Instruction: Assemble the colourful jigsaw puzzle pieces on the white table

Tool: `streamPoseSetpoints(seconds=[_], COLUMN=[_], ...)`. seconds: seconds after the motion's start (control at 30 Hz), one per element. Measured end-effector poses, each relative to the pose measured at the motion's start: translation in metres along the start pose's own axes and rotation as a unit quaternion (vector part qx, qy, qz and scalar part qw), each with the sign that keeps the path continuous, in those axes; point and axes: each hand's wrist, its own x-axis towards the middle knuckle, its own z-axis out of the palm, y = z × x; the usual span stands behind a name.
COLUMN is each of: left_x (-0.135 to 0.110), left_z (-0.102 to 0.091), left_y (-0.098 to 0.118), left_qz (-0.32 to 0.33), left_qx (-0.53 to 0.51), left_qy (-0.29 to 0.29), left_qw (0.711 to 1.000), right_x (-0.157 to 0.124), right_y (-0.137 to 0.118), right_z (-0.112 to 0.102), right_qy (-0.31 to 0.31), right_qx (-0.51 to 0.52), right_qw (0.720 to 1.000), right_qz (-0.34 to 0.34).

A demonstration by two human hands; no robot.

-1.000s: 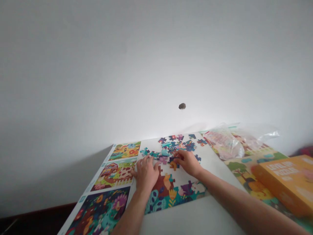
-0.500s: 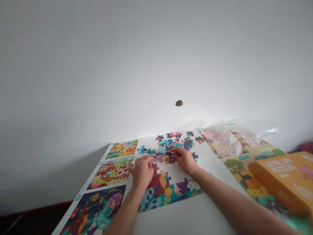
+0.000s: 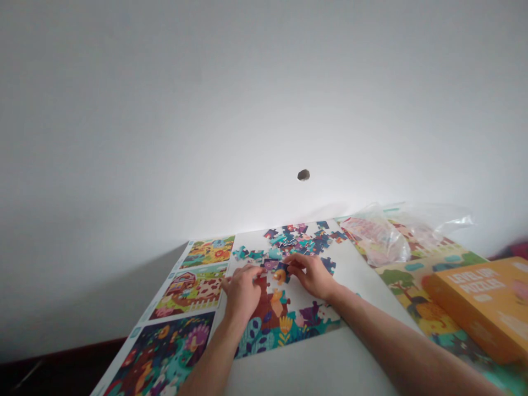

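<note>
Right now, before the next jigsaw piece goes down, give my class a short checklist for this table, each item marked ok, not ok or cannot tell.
1. Right hand on a dark blue piece: cannot tell if gripped.
2. Left hand at the assembled puzzle section: ok.
3. Assembled puzzle section complete: not ok, its top edge is ragged.
4. Loose pieces in view beyond the hands: ok.
5. Clear plastic bag apart from the loose pieces: ok.

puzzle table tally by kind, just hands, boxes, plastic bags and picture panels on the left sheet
hands: 2 (left hand, right hand)
orange Level Up Puzzles box: 1
clear plastic bag: 1
picture panels: 3
total: 7
</note>
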Motion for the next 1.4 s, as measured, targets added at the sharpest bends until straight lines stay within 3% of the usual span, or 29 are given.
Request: streamPoseSetpoints(seconds=[0.2, 0.37, 0.57, 0.67, 0.8, 0.87, 0.93, 1.07, 1.23, 1.3, 1.4], left_x=[0.001, 0.0, 0.002, 0.007, 0.013, 0.012, 0.011, 0.01, 0.013, 0.014, 0.013], left_z=[0.001, 0.001, 0.005, 0.009, 0.009, 0.007, 0.005, 0.002, 0.003, 0.005, 0.007], left_y=[0.003, 0.005, 0.003, -0.007, -0.018, -0.019, -0.016, -0.013, -0.018, -0.021, -0.02], left_qz=[0.008, 0.024, 0.088, 0.05, -0.056, -0.077, -0.085, -0.097, -0.15, -0.166, -0.145], left_qx=[-0.027, -0.066, -0.142, -0.151, -0.141, -0.131, -0.124, -0.103, -0.077, -0.08, -0.067], left_qy=[-0.014, -0.003, 0.01, 0.046, 0.077, 0.074, 0.066, 0.056, 0.093, 0.102, 0.099], left_qw=[1.0, 0.998, 0.986, 0.986, 0.985, 0.986, 0.986, 0.988, 0.981, 0.978, 0.982], right_x=[0.002, 0.003, 0.001, 0.0, -0.003, -0.004, -0.004, -0.005, -0.007, -0.007, -0.004], right_y=[0.006, 0.011, 0.003, -0.007, -0.019, -0.022, -0.023, -0.023, -0.023, -0.021, -0.018], right_z=[0.009, 0.012, 0.01, 0.007, 0.001, -0.001, -0.001, 0.0, 0.004, 0.006, 0.005], right_qy=[-0.063, -0.049, -0.026, -0.023, -0.141, -0.198, -0.216, -0.221, -0.196, -0.171, -0.109], right_qx=[0.008, 0.017, -0.038, -0.111, -0.178, -0.167, -0.151, -0.135, -0.169, -0.197, -0.252], right_qw=[0.998, 0.998, 0.999, 0.993, 0.968, 0.956, 0.954, 0.956, 0.954, 0.957, 0.961], right_qz=[0.024, 0.023, -0.01, -0.034, -0.109, -0.14, -0.145, -0.139, -0.152, -0.128, -0.04])
